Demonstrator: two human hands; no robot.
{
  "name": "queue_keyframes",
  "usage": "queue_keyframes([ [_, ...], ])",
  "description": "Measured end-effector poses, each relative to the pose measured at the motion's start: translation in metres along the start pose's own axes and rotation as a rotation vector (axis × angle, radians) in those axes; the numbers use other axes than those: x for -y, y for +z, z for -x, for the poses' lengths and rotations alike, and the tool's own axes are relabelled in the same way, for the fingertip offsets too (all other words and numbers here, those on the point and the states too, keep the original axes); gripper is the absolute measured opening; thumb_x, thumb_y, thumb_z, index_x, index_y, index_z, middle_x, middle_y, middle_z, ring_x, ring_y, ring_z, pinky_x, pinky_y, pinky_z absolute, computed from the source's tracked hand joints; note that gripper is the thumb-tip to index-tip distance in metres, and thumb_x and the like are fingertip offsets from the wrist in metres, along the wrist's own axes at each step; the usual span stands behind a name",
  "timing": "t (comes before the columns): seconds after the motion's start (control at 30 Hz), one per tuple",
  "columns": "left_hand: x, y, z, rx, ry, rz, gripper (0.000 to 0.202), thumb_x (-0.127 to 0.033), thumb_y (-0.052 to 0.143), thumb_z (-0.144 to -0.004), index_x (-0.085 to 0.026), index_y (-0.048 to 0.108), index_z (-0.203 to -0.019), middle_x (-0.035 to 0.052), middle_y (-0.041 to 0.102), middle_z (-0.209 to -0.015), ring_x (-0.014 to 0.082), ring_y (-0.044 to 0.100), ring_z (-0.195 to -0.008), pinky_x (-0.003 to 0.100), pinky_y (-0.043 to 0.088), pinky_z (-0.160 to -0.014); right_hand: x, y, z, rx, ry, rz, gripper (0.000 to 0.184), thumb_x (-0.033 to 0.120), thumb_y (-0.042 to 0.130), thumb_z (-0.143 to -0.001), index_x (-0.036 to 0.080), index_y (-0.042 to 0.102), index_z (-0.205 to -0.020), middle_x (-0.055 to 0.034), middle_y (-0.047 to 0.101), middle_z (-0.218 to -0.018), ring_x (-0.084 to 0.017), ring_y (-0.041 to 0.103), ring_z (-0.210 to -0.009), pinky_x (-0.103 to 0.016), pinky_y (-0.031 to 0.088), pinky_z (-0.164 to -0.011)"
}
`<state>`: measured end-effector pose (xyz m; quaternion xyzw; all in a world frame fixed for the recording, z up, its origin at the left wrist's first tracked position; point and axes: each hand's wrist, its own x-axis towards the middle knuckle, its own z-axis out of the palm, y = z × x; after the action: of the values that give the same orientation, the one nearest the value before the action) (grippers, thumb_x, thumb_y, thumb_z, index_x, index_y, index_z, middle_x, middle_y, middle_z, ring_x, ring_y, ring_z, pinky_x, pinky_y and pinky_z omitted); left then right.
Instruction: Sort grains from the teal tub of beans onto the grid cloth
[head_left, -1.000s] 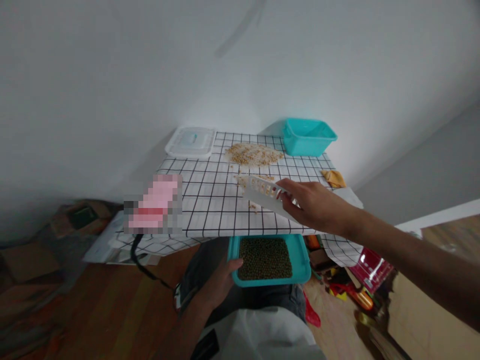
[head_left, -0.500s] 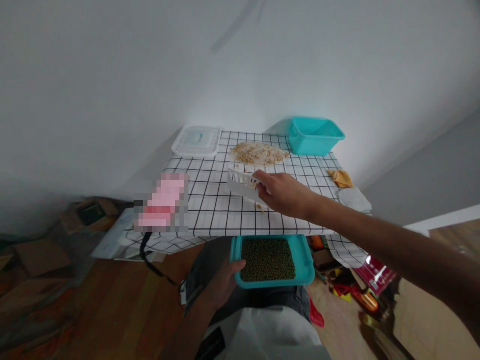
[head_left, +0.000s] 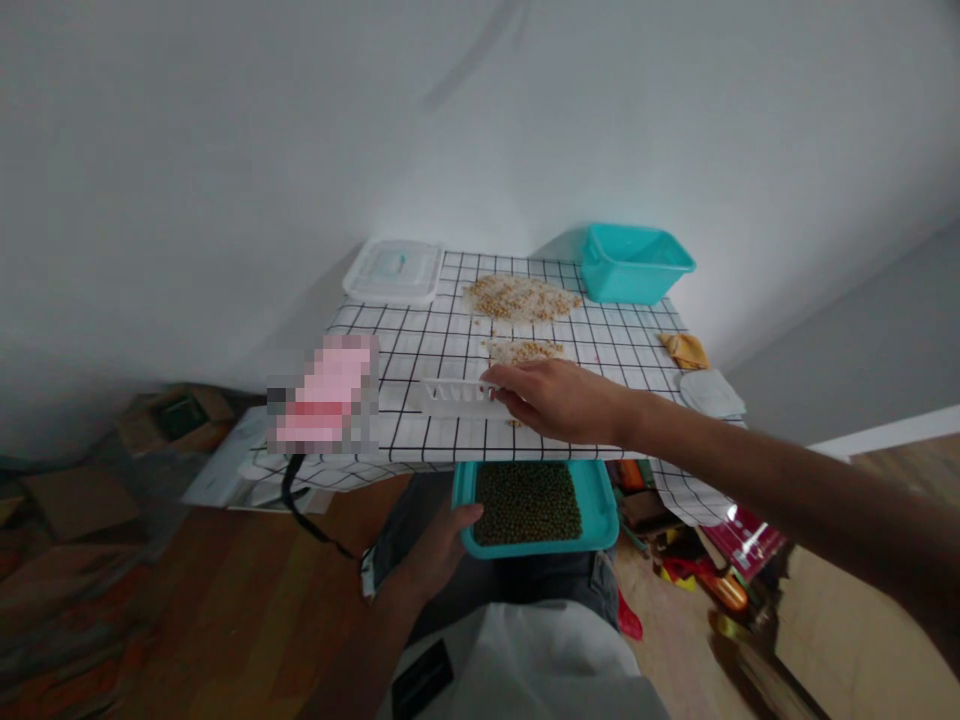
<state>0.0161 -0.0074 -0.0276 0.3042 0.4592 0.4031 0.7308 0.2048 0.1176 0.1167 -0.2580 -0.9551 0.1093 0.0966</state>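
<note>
My right hand (head_left: 551, 395) is closed on one end of a white slotted plastic piece (head_left: 456, 395), held low over the checked tablecloth. Its fingertips are partly hidden. Just beyond the hand lies a small pile of pale yellow grains (head_left: 525, 350), and a few more sit by the fingers. My left hand (head_left: 442, 545) grips the left rim of a turquoise tub (head_left: 600, 515), thumb over the edge. Small round green beans (head_left: 525, 503) cover most of the tub's bottom. The tub is over my lap, at the table's front edge.
A larger heap of yellow beans and pale grains (head_left: 521, 298) spreads at the back of the table (head_left: 420, 350). Around it are a white lid (head_left: 394, 272), a turquoise bin (head_left: 637, 265), a yellow cloth (head_left: 684, 350) and a blurred pink object (head_left: 326, 390). Boxes (head_left: 82, 500) stand on the floor.
My right hand has moved left and slightly nearer with the white slotted piece, which is now more level. The small grain pile behind it shows more. My left hand still holds the tub.
</note>
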Motion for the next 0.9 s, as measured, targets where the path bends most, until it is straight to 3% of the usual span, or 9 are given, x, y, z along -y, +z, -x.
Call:
queue_keyframes([
  [0.17,0.003,-0.006,0.000,0.019,0.017,-0.031,0.019,-0.036,0.064,-0.077,-0.019,0.071,-0.080,0.0042,0.074,-0.074,0.0211,0.068,-0.079,0.032,0.050,-0.088,-0.002,-0.023,0.011,0.018,-0.047,-0.068,0.029,0.021,0.037,-0.097,0.016,0.050,-0.122,-0.0090,0.067,-0.096,-0.017,0.060,-0.085,-0.029,0.041,-0.073],
  [0.3,0.009,-0.011,-0.002,-0.032,0.038,-0.110,0.014,-0.034,0.068,-0.073,-0.020,0.069,-0.070,0.0025,0.073,-0.069,0.0208,0.066,-0.074,0.033,0.050,-0.088,-0.014,-0.044,0.036,-0.069,0.134,0.034,0.032,0.024,0.039,-0.096,0.016,0.050,-0.124,-0.0088,0.068,-0.093,-0.018,0.061,-0.077,-0.030,0.041,-0.069],
  [0.4,0.013,-0.013,-0.006,0.001,0.009,-0.111,0.016,-0.035,0.068,-0.073,-0.019,0.070,-0.074,0.0040,0.074,-0.075,0.0237,0.067,-0.086,0.036,0.049,-0.091,-0.021,-0.051,0.056,-0.067,0.255,0.091,0.031,0.029,0.040,-0.096,0.018,0.052,-0.122,-0.0076,0.068,-0.089,-0.018,0.061,-0.072,-0.030,0.041,-0.067],
  [0.57,0.013,-0.008,-0.008,-0.063,0.047,-0.136,0.010,-0.032,0.070,-0.070,-0.022,0.069,-0.071,0.0036,0.074,-0.076,0.0257,0.065,-0.097,0.036,0.045,-0.098,-0.017,-0.041,0.065,0.015,0.218,0.045,0.031,0.025,0.041,-0.096,0.018,0.054,-0.123,-0.0085,0.070,-0.091,-0.019,0.063,-0.078,-0.030,0.042,-0.069],
  [0.8,0.012,-0.006,-0.003,-0.044,0.025,-0.142,0.007,-0.027,0.067,-0.071,-0.021,0.067,-0.069,0.0025,0.072,-0.070,0.0214,0.066,-0.080,0.033,0.049,-0.089,-0.012,-0.027,0.038,0.038,0.033,-0.083,0.028,0.021,0.041,-0.097,0.019,0.057,-0.119,-0.0076,0.069,-0.099,-0.018,0.062,-0.089,-0.030,0.043,-0.076],
  [0.9,0.022,-0.014,-0.003,-0.110,0.075,-0.183,0.009,-0.020,0.073,-0.064,-0.020,0.070,-0.072,0.0024,0.072,-0.072,0.0227,0.066,-0.083,0.034,0.048,-0.090,-0.010,-0.022,0.025,0.023,-0.014,-0.139,0.027,0.019,0.039,-0.097,0.018,0.055,-0.119,-0.0071,0.068,-0.101,-0.017,0.061,-0.091,-0.030,0.042,-0.077],
])
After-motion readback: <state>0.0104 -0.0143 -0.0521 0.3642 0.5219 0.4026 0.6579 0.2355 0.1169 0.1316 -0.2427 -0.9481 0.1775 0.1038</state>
